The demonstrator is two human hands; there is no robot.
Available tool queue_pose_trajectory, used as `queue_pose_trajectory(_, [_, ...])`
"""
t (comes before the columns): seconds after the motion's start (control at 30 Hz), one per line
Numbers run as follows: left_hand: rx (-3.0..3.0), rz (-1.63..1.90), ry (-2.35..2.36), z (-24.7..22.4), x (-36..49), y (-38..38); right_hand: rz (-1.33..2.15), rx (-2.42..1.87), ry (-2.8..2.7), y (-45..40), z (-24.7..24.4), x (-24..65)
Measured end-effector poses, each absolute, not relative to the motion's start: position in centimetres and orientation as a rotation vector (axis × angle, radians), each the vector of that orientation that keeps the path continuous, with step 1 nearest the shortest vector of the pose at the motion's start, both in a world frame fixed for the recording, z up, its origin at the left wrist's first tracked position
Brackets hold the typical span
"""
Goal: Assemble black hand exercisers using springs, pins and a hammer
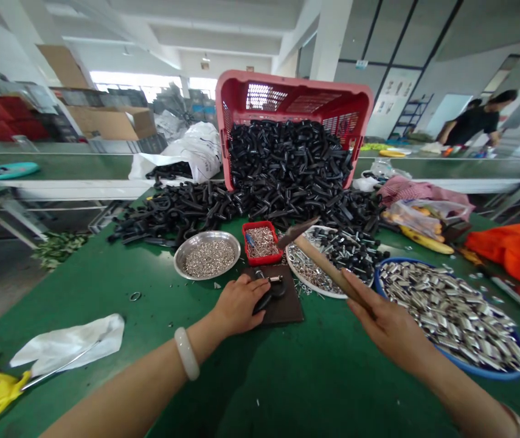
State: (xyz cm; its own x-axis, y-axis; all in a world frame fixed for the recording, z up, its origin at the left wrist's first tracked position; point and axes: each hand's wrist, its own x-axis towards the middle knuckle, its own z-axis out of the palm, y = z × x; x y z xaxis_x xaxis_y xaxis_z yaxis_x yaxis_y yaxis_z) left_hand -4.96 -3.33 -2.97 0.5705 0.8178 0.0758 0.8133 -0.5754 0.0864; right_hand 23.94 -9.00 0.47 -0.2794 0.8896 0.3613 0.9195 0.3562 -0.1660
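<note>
Left hand [236, 307]: palm down over a black, curved handle-like piece with a small silver coil spring [276, 280] at its far end. Fingers bent over the piece, thumb on its near side, pinching it against a dark brown, flat rectangular pad [291, 307] on the green surface [150, 353]. Piece partly hidden by the hand. White, smooth ring-shaped bangle [187, 354] on the left wrist.

Right hand [387, 325]: fingers closed around the pale wooden handle of a hammer with a dark metal head [321, 261]. Head raised beyond the pad, apart from the black piece; in this view it overlaps the rim of a white round tray [326, 294] holding silver and black hardware.

Left of that tray: a red square plastic container [265, 260] of small metal pins, then a round silver metal bowl [178, 266] of tiny metal parts. Right: a blue oval basin [483, 367] filled with shiny metal sleeves, nearest container to the right hand.

Behind: a pinkish-red perforated plastic crate [224, 115], tipped towards the worker, black pieces [287, 152] spilling from it onto the surface.
</note>
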Motion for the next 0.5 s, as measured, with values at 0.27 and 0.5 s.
queue_pose_trajectory(0.27, [2.768, 0.219, 1.344, -2.9, -5.4, -2.8, -0.026, -1.729, -2.462, -9.0, -1.2, 24.2])
queue_pose_trajectory(0.5, [2.808, 0.247, 1.286, -3.1, -5.6, -2.2, -0.145, -1.727, -2.314, -9.0, -0.6, 23.9])
